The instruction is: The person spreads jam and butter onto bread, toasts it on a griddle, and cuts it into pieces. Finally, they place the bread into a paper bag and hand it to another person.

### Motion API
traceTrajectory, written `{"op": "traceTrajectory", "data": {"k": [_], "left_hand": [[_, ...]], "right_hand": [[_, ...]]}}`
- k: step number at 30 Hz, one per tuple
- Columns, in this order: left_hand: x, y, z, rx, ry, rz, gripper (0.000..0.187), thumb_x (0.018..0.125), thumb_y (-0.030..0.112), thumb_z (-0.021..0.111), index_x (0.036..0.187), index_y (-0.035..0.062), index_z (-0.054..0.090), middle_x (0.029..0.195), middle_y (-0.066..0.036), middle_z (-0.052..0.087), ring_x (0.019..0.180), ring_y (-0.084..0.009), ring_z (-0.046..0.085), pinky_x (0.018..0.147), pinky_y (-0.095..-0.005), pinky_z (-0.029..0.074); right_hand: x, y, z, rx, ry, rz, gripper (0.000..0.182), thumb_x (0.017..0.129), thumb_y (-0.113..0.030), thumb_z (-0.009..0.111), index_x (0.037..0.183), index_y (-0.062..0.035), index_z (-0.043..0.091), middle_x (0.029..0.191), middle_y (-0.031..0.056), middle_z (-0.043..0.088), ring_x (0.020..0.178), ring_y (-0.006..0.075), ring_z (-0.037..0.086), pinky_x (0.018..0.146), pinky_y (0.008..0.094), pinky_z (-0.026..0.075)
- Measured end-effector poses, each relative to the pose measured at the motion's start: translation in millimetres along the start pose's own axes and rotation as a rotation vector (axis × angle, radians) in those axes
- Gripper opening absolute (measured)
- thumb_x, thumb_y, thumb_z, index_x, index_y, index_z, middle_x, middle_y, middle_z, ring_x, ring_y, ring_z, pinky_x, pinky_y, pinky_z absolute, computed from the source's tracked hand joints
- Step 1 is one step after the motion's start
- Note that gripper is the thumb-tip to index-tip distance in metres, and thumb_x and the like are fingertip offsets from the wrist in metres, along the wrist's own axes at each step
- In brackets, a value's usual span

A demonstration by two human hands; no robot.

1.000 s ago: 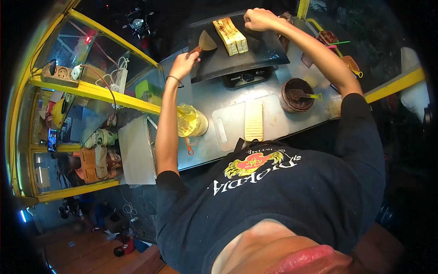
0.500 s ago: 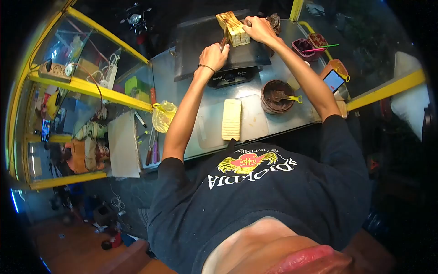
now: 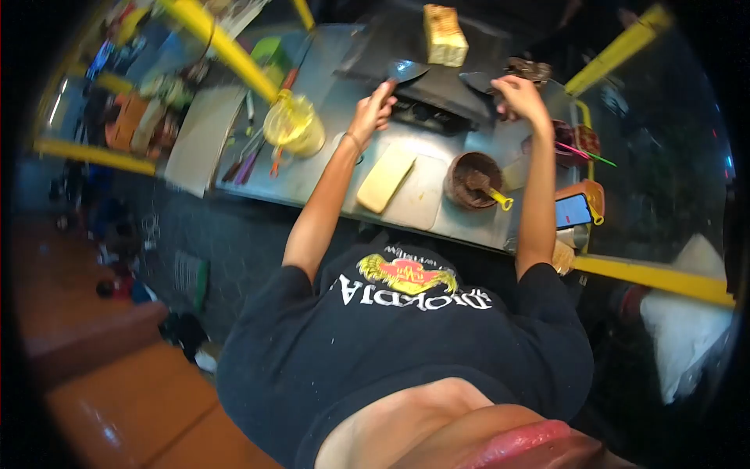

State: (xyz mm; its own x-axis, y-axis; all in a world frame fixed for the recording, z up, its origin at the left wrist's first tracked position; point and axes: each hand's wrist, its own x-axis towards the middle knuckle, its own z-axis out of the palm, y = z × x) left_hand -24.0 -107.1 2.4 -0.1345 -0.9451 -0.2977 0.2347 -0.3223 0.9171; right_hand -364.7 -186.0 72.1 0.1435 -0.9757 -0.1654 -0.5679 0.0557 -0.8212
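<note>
My left hand (image 3: 372,116) is closed around the handle of a spatula (image 3: 408,71), its dark blade over the front left of the griddle. My right hand (image 3: 518,100) grips a second spatula (image 3: 476,81), whose blade lies near the griddle's front right. Between and beyond the two blades, a block of toasted bread (image 3: 447,43) rests on the black griddle (image 3: 383,45), browned on top and pale at the near end. Neither blade touches it. Closer to me, an untoasted bread block (image 3: 387,181) lies on a white cutting board (image 3: 418,205).
A brown tub (image 3: 455,195) of dark spread with a yellow-handled spreader stands right of the board. A tub of yellow spread (image 3: 295,139) sits left. Farther right are a phone (image 3: 573,210) and spread containers. Yellow frame posts (image 3: 617,51) flank the counter.
Both hands have drawn back from the toasted bread and moved apart, bringing the spatulas away from its sides. The bread stays on the griddle. The camera view has turned and shifted.
</note>
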Motion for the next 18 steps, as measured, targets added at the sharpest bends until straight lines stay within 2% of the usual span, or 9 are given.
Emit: {"op": "traceTrajectory", "data": {"k": [2,5,6,8,10,13,15,16,18], "left_hand": [[0.0,-31.6,-14.6,-0.387,-0.291,-0.04,0.056,0.095,0.054,0.052,0.123,0.0064,0.054,0.066,0.006,0.049,0.052,-0.0043,0.043,0.055,-0.0203,0.037],[-49.5,-47.0,-18.5,-0.39,-0.152,-0.053,0.046,0.098,0.042,0.052,0.126,0.005,0.057,0.072,0.005,0.053,0.057,-0.0051,0.046,0.055,-0.0218,0.039],[-65.5,-57.3,-33.6,-0.411,-0.129,-0.05,0.046,0.098,0.042,0.052,0.126,0.005,0.057,0.072,0.005,0.053,0.057,-0.0051,0.046,0.055,-0.0218,0.039],[-96.6,-75.3,-79.6,0.132,-0.162,0.158,0.038,0.099,0.035,0.052,0.12,0.0053,0.063,0.068,0.003,0.055,0.056,-0.0046,0.046,0.052,-0.0217,0.037],[-128.1,-86.4,-122.8,0.337,0.079,0.147,0.033,0.1,0.031,0.051,0.1,0.0043,0.07,0.062,0.001,0.055,0.052,-0.0056,0.048,0.049,-0.0228,0.039],[-154.0,-95.0,-189.0,0.39,0.318,0.069,0.027,0.095,0.029,0.06,0.101,0.0048,0.068,0.062,0.0,0.056,0.053,-0.0074,0.05,0.049,-0.0246,0.039],[-154.5,-91.0,-210.4,0.666,0.79,0.378,0.036,0.085,0.026,0.073,0.112,0.0039,0.062,0.067,-0.003,0.061,0.058,-0.0123,0.056,0.055,-0.028,0.044],[-147.7,-87.9,-216.7,0.657,0.787,0.373,0.036,0.085,0.026,0.073,0.112,0.0039,0.062,0.067,-0.003,0.061,0.058,-0.0123,0.056,0.055,-0.028,0.044],[-127.0,-81.5,-226.3,0.74,0.796,0.809,0.059,0.075,0.022,0.081,0.124,0.0038,0.052,0.072,-0.005,0.062,0.065,-0.0167,0.06,0.063,-0.0316,0.049]], "right_hand": [[-13.6,1.9,4.7,-0.052,-0.088,0.048,0.034,0.088,-0.04,0.064,0.103,-0.0096,0.068,0.067,0.0074,0.067,0.047,0.0117,0.06,0.039,0.0284,0.044],[-19.8,-15.4,17.4,-0.571,0.22,-0.109,0.038,0.085,-0.039,0.064,0.104,-0.0071,0.07,0.094,0.0166,0.071,0.093,0.0293,0.068,0.082,0.0401,0.05],[-21.5,-32.6,28.5,-0.548,0.3,-0.217,0.032,0.088,-0.033,0.062,0.105,-0.0071,0.07,0.095,0.0165,0.071,0.089,0.0279,0.069,0.079,0.038,0.051],[-14.2,-64.2,71.2,-0.234,0.253,-0.503,0.028,0.091,-0.026,0.06,0.107,-0.0064,0.069,0.095,0.0169,0.071,0.088,0.027,0.069,0.078,0.0362,0.051],[-37.8,-132.7,135.2,-0.01,-0.035,-0.474,0.026,0.091,-0.023,0.06,0.11,-0.007,0.069,0.093,0.016,0.07,0.086,0.0253,0.069,0.076,0.0351,0.052],[-32.1,-189.1,240.3,-0.22,-0.023,-0.747,0.03,0.089,-0.03,0.064,0.105,-0.0057,0.069,0.092,0.0155,0.07,0.084,0.0302,0.068,0.075,0.0387,0.053],[-10.0,-218.5,297.2,-0.475,-0.017,-0.889,0.029,0.087,-0.03,0.065,0.098,-0.0039,0.068,0.092,0.0177,0.069,0.085,0.0348,0.068,0.075,0.0421,0.054],[3.2,-225.3,318.7,-0.595,-0.034,-0.969,0.028,0.087,-0.03,0.065,0.096,-0.0036,0.067,0.091,0.0194,0.069,0.086,0.0371,0.067,0.074,0.0442,0.054],[20.5,-240.7,341.8,-0.807,-0.184,-0.907,0.026,0.086,-0.028,0.064,0.094,-0.0037,0.066,0.09,0.0203,0.068,0.086,0.0378,0.067,0.073,0.0458,0.054]]}}
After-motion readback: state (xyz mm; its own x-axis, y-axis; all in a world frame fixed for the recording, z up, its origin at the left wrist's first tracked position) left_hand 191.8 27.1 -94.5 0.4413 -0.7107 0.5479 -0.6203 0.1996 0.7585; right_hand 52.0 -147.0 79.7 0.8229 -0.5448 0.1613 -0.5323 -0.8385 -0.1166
